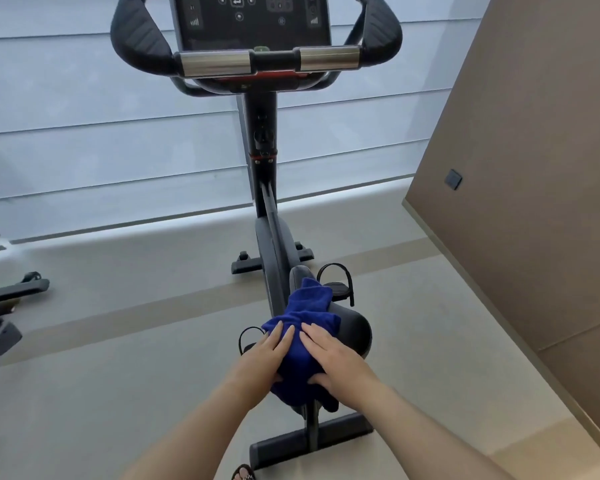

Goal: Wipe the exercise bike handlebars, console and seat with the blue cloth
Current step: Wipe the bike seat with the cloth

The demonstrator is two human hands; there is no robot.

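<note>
Blue cloth point(309, 306) on seat point(355, 330), left hand point(264, 355) and right hand point(333, 362) pressing it

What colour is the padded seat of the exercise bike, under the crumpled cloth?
Black. The padded seat shows beside the crumpled blue cloth in the head view.

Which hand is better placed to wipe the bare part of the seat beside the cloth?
Probably the right hand. It presses the blue cloth next to the bare seat; the left hand lies on the cloth's far side.
</note>
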